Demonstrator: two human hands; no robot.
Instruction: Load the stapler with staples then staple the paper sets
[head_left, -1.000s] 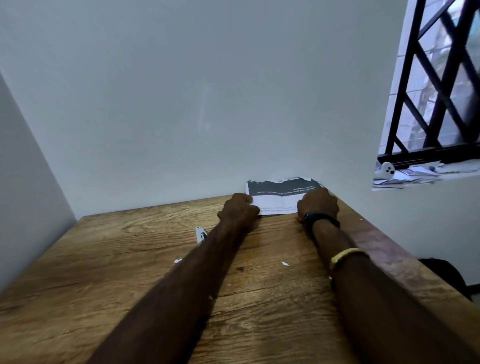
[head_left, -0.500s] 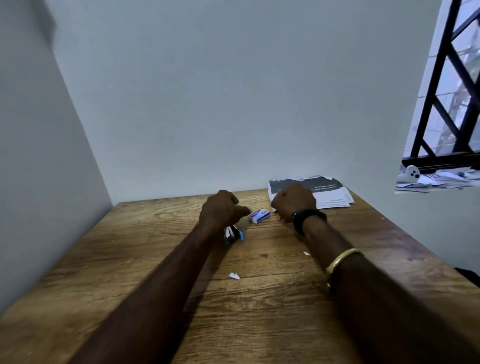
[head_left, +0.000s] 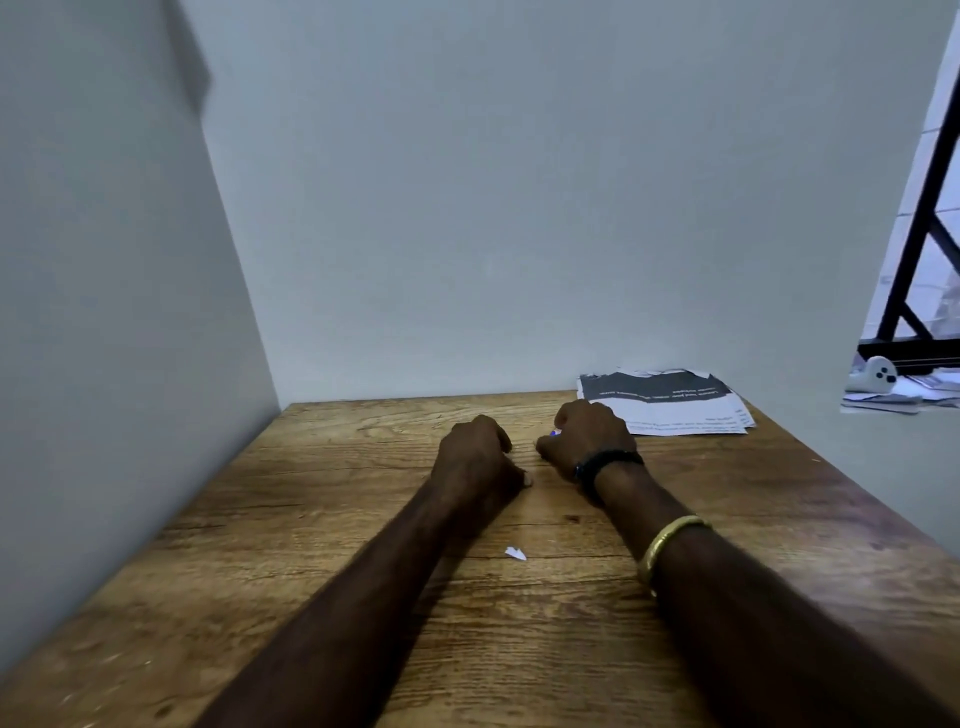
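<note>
Both forearms reach out over a wooden bench that sits in the corner of two pale walls. The left hand rests knuckles-up on the bench near its far middle, fingers curled under. The palm hides whatever may lie beneath it, so I cannot tell whether this hand grips anything or is merely closed.

The right hand lies just beside it, a narrow strip of wood showing between the two. Its fingers are also curled, and they close on a small blue-and-white item, of which only a sliver peeks out at the fingertips. Too little shows to name it further. A black wristband circles the right wrist, and a gold bangle sits further up the forearm.

The stack of paper sets lies flat at the far right corner of the bench, against the back wall and just beyond the right hand. The top sheet has a dark printed band along its far edge and lines of text below, and the sheets beneath are fanned slightly at the right corner. The hand overlaps the stack's near left corner in this view; whether they touch is unclear.

A small white paper scrap lies on the bench between the forearms. At the right edge, a window with a black metal grille has a white rounded object and loose papers on its sill.
</note>
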